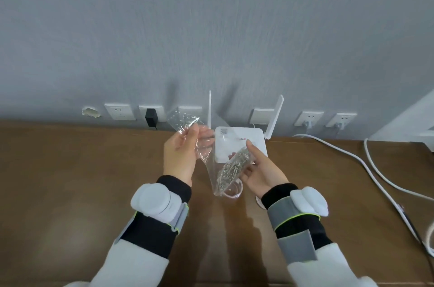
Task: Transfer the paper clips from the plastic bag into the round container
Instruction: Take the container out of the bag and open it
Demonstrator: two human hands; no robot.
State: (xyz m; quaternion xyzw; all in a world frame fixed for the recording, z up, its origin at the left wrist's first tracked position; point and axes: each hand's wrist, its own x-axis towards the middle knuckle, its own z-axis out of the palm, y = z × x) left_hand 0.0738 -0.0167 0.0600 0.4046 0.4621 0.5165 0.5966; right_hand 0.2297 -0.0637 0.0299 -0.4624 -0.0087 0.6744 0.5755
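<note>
Plastic bag (212,174): clear thin film, held up above the worktop (94,181) between both hands, stretched slantwise from upper left to lower right.
Paper clips (231,167): bunched in one silvery lump in the lower part of the bag, just above the round container (232,191).
Round container: small, clear, open-topped, standing on the worktop directly under the bag's lowest corner, in front of a white router (237,138).
Left hand (180,157): fingers (195,131) curled, pinching the crumpled empty upper end of the film.
Right hand (260,169): thumb on top and fingers beneath, cradling the lump of clips through the film.
Bag mouth: cannot tell which end is open.
Handling: film probably limp, slippery and light, with all the weight in the loose clips, likely to shift and pour at once when tilted.
Where to hold: empty film near the top for steering, a supporting grip under the lump for metering the flow.
Risk: narrow target, so clips likely to spill past the rim onto the worktop.
</note>
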